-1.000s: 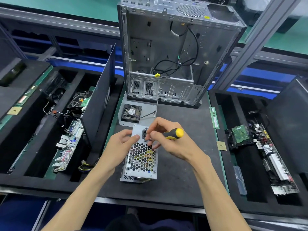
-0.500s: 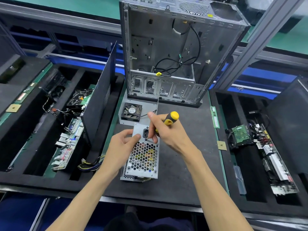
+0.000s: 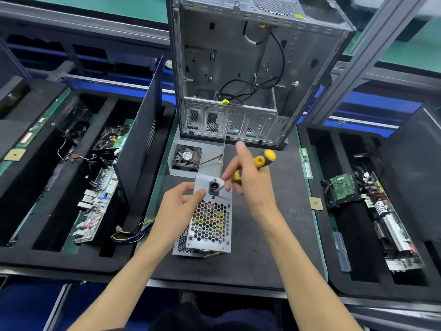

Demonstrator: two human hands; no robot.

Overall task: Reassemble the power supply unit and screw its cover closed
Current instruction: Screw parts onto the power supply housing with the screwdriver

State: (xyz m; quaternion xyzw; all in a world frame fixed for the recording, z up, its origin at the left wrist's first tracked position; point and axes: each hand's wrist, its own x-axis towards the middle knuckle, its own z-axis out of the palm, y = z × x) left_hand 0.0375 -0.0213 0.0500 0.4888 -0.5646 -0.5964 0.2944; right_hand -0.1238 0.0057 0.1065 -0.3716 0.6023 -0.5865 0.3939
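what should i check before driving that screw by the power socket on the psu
1. Left hand holds the power supply unit steady: ok.
2. Right hand grips the screwdriver: ok.
3. Screwdriver tip at the power socket face: ok; seated in a screw head: cannot tell.
4. Screw present under the tip: cannot tell, too small.
5. Cover flush on the unit body: cannot tell.
6. Unit resting on the mat, clear of the fan plate: ok.
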